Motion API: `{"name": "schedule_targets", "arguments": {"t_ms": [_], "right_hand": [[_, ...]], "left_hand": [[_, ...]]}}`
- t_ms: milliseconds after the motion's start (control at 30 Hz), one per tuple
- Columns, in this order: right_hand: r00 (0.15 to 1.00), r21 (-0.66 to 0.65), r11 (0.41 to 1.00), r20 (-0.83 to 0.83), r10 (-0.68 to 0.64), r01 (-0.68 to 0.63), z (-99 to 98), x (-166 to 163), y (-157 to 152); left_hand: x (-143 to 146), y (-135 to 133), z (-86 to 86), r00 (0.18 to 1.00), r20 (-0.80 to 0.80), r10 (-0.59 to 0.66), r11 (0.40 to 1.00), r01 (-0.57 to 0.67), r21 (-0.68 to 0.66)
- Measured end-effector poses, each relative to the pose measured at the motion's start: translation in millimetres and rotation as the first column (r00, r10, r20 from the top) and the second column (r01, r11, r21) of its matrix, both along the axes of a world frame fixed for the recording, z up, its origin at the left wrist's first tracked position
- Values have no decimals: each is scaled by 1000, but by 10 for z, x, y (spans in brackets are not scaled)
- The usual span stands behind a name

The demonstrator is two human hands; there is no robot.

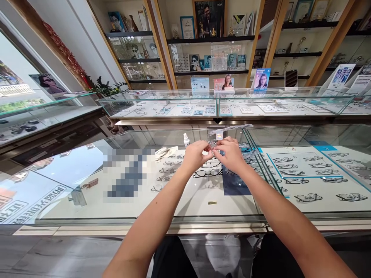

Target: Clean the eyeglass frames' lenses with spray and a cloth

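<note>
My left hand (pixel 197 154) and my right hand (pixel 230 153) meet above the glass counter, fingertips pinched close together. Between them is what looks like a thin-framed pair of glasses (pixel 213 143), mostly covered by my fingers. A white spray bottle (pixel 186 140) stands just beyond my left hand. A clear plastic bag with a label (pixel 219 134) lies behind my hands. Under the glass, below my hands, is a dark-framed pair of glasses (pixel 208 173), and a dark blue sheet (pixel 236 184) is under my right forearm.
A small gold-coloured piece (pixel 212 202) lies nearer me. Whitish cloth (pixel 166 152) is left of the bottle. Rows of glasses (pixel 315 166) fill the right-hand case. Another glass display case (pixel 185 110) stands across the aisle, with shelves (pixel 210 40) behind it.
</note>
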State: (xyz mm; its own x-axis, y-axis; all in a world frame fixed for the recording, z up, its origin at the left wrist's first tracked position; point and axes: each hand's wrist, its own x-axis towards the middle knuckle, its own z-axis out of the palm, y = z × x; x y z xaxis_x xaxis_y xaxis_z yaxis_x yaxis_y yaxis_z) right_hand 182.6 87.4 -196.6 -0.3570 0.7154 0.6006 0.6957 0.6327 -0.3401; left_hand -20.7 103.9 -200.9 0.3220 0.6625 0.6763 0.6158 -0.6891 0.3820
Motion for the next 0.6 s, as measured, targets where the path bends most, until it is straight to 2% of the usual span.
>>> {"name": "schedule_targets", "arguments": {"t_ms": [133, 233, 267, 333, 400, 433, 500, 600], "right_hand": [[999, 1, 1000, -22, -23, 23, 5, -5, -4], [998, 27, 999, -45, -45, 47, -6, -3, -3], [997, 39, 998, -53, -51, 53, -13, -2, -2], [996, 57, 996, -64, -61, 65, -27, 0, -2], [996, 61, 995, -58, -72, 76, -39, 2, -4], [996, 59, 995, -52, -78, 81, -43, 1, -5], [996, 54, 995, -36, -88, 89, -48, -2, -9], [995, 61, 993, -5, -102, 102, -54, -13, -13]], "left_hand": [[36, -20, 20, 996, 87, 0, 999, 5, -52], [71, -2, 26, 930, 367, 36, 968, 58, -243], [81, 9, 28, 884, 464, 55, 933, 119, -339], [97, 30, 35, 797, 595, 100, 819, 274, -505], [107, 39, 45, 743, 654, 145, 698, 391, -599], [111, 39, 49, 722, 671, 167, 659, 424, -621], [118, 30, 54, 693, 693, 200, 613, 464, -640], [130, 13, 54, 668, 710, 223, 587, 489, -645]]}}
